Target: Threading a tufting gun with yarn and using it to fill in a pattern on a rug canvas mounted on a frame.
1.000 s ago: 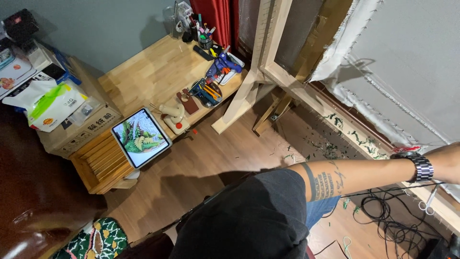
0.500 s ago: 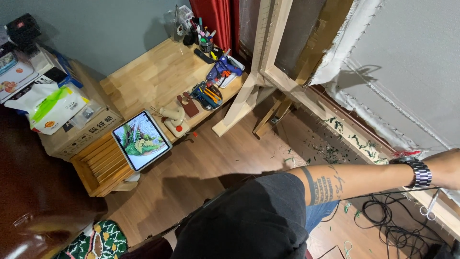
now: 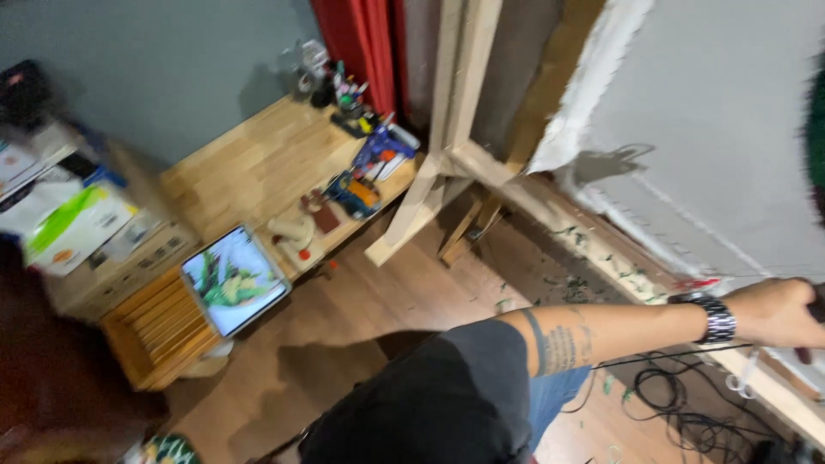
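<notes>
My right hand (image 3: 778, 311) was stretched out to the far right edge of view, at the lower part of the stretched grey cloth (image 3: 713, 137) on its wooden frame (image 3: 468, 103). The hand was closed around a dark handle (image 3: 812, 318); most of that tool ran out of view, so I could not tell its kind. A metal wristwatch (image 3: 718, 318) sat on the wrist, and a dark cable (image 3: 662, 354) hung just under the forearm. My left hand was not in view.

The frame leaned over the wooden floor (image 3: 361, 344), where green scraps (image 3: 593, 279) lay scattered along its lower rail. Coiled black cables (image 3: 687, 412) lay on the floor below my arm.

Well apart to the left, a low wooden table (image 3: 249, 163) stood against the grey wall and carried a blue glue gun (image 3: 378, 146), small tools and jars. A lit tablet (image 3: 234, 279) with a green picture leaned by a slatted wooden crate (image 3: 159, 331). Boxes (image 3: 77, 228) stood at the far left.
</notes>
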